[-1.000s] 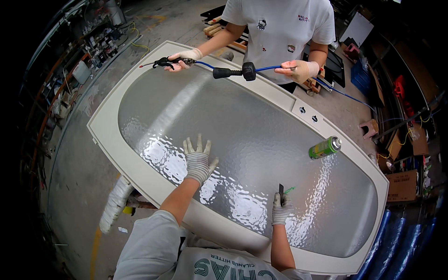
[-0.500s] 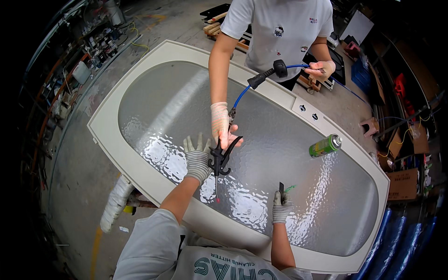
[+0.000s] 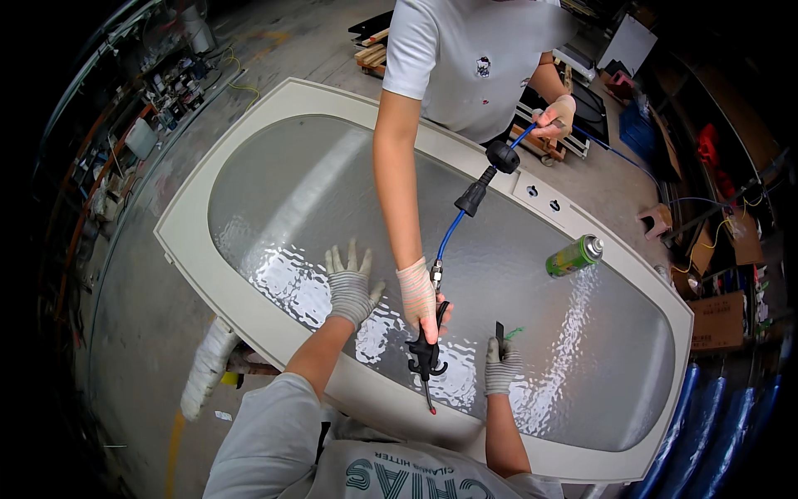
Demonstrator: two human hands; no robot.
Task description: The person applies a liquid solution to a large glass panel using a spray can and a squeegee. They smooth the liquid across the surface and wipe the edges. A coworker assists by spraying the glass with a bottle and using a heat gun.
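Observation:
A large cream-rimmed, tub-shaped piece (image 3: pixel 187 223) with a grey, rippled, glossy inner surface lies in front of me. My left hand (image 3: pixel 352 293), in a striped glove, rests on that surface with its fingers spread, holding nothing. Farther right, my gloved right hand (image 3: pixel 503 372) is closed around a small flat black tool (image 3: pixel 499 329), its kind unclear; a green scrap (image 3: pixel 515 333) shows just beside it. Between my hands, a co-worker's gloved hand (image 3: pixel 418 299) grips a black air blow gun (image 3: pixel 426 356), its red-tipped nozzle pointing toward the near rim.
A blue hose (image 3: pixel 450 235) runs from the blow gun to the co-worker's other hand (image 3: pixel 556 116). A green spray can (image 3: pixel 575 256) stands on the far right of the surface. Cluttered shelving (image 3: pixel 170 83) lies at left; a cardboard box (image 3: pixel 718 320) and blue wrapped rolls (image 3: pixel 702 424) are at right.
The co-worker's blow gun has shifted right and nearer to me, its nozzle now over the near rim. The hose hand has moved slightly left. My hands have hardly moved.

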